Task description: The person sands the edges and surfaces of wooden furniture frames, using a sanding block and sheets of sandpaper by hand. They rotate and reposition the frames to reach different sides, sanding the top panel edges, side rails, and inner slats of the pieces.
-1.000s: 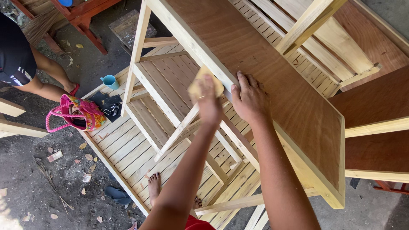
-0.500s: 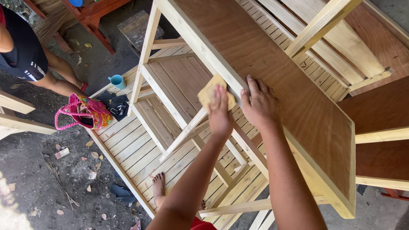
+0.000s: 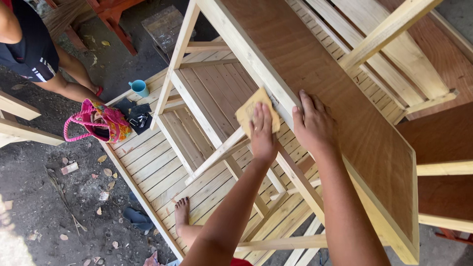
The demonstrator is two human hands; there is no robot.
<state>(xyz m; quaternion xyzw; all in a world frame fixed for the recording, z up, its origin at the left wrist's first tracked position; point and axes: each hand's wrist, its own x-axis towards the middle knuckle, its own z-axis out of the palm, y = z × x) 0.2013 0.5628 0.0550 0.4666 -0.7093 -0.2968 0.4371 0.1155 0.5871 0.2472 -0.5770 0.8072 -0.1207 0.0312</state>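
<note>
At the upper left of the frame another person (image 3: 29, 49) in dark clothing crouches on the dirt ground. Just right of them, at middle left, a pink woven bag (image 3: 96, 125) sits on the edge of a slatted wooden panel (image 3: 157, 167), with a dark bundle, perhaps folded cloth, beside it and a small blue cup (image 3: 140, 87) a little above. Near the bottom centre a bare foot (image 3: 182, 214) rests on the slats.

In the centre, the left hand (image 3: 262, 133) presses a tan sheet of sandpaper (image 3: 253, 111) flat against the pale edge rail of a wooden table frame (image 3: 236, 47), fingers curled over the sheet and holding it to the wood. Just to its right, the right hand (image 3: 314, 125) lies spread and flat on the brown plywood tabletop (image 3: 345, 98), gripping nothing, fingertips at the rail. At the far right, more pale wooden frames (image 3: 394, 44) overlap the tabletop.
</note>
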